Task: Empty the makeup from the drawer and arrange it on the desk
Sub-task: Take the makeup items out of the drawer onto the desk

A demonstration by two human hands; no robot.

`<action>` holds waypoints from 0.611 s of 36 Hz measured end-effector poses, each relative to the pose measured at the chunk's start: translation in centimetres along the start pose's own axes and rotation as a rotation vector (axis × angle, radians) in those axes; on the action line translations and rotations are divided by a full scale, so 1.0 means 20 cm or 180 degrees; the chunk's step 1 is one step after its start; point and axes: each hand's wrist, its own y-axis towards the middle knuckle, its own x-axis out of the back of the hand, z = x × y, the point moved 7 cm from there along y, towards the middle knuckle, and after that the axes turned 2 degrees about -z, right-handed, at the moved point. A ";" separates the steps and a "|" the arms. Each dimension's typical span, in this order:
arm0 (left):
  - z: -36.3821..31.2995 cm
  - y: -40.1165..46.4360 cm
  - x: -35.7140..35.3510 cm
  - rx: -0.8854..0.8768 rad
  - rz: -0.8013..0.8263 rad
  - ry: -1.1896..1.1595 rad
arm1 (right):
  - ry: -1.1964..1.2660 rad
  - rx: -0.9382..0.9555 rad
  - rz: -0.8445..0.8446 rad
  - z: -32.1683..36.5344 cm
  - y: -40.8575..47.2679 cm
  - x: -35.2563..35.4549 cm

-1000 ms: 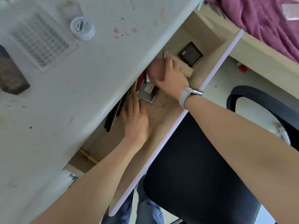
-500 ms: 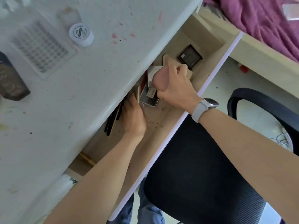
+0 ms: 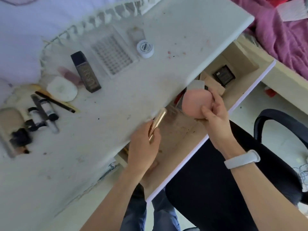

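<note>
White desk point(image 3: 150, 84), matte, stained w/ pink dabs & dark specks; pale wood drawer point(image 3: 183, 130) pulled open under its edge, gritty floor inside. Black mesh chair point(image 3: 216, 189) beside it, purple fleecy blanket point(image 3: 283, 39) top right.

Left hand point(image 3: 143, 147) curled round a slim gold metal tube point(image 3: 158, 121), glossy, tip poking over the desk edge. Right hand point(image 3: 215, 117) grips a soft round peach-pink sponge point(image 3: 196, 104), matte, held above the drawer; white band on that wrist.

In drawer: flat square black compact point(image 3: 224, 75), label too small to read.

On desk: small white round jar point(image 3: 145, 48), lid text illegible; clear plastic tray point(image 3: 113, 55) w/ grid of dots; tall dark brown box point(image 3: 85, 72), gold lettering, blurred; white fluffy puff point(image 3: 62, 88); black pencil point(image 3: 55, 102); few black-capped tubes point(image 3: 45, 114) far left, blurry.
</note>
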 end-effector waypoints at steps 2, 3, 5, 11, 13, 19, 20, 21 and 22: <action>0.04 -0.03 0.17 0.0155 -0.0319 -0.0173 | 0.0018 0.0028 0.0071 0.03 -0.05 -0.12; 0.08 -0.05 0.26 0.0241 -0.0439 -0.0266 | -0.0056 0.0050 0.0085 0.05 -0.08 -0.19; 0.16 -0.10 0.42 0.0451 -0.0679 -0.0408 | -0.0275 0.0058 0.0130 0.08 -0.13 -0.36; 0.50 -0.28 0.93 0.1192 -0.1690 -0.0643 | -0.0980 0.0075 0.0799 0.06 -0.31 -1.03; 0.61 -0.36 1.09 0.1370 -0.2031 -0.0750 | -0.1222 0.0178 0.1122 0.03 -0.40 -1.28; 0.93 -0.58 1.46 0.1802 -0.2734 -0.0834 | -0.1748 0.0355 0.2055 -0.13 -0.67 -1.97; 0.98 -0.61 1.51 0.1864 -0.2780 -0.0809 | -0.1804 0.0392 0.2110 -0.14 -0.70 -2.07; 1.03 -0.63 1.54 0.1927 -0.2790 -0.0754 | -0.1855 0.0400 0.2139 -0.16 -0.72 -2.16; 1.07 -0.65 1.58 0.1995 -0.2776 -0.0677 | -0.1888 0.0389 0.2151 -0.17 -0.74 -2.24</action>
